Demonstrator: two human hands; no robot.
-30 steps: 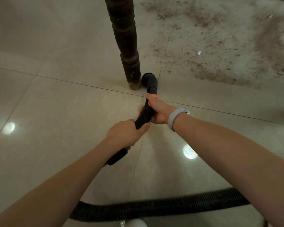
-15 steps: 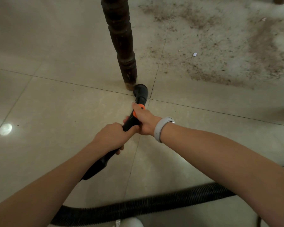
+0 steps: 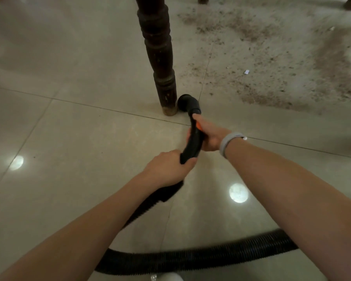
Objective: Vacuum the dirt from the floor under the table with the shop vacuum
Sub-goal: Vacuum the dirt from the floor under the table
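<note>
Nozzle (image 3: 187, 103) shifted right of table leg (image 3: 160, 63) — both hands, left (image 3: 166, 169), right (image 3: 208, 136), gripping wand (image 3: 192, 147)

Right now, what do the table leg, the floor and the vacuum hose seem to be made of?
Table leg: likely dark stained wood, turned in rings, the foot worn pale.
Floor: glossy tile, probably ceramic or polished stone; grout lines and reflected lamp spots show.
Vacuum hose: black ribbed plastic, apparently flexible, with a matte look.

Vacuum nozzle (image 3: 187, 102) now farther forward, just beside the table leg (image 3: 160, 63), nearer the dirt (image 3: 272, 63).
</note>
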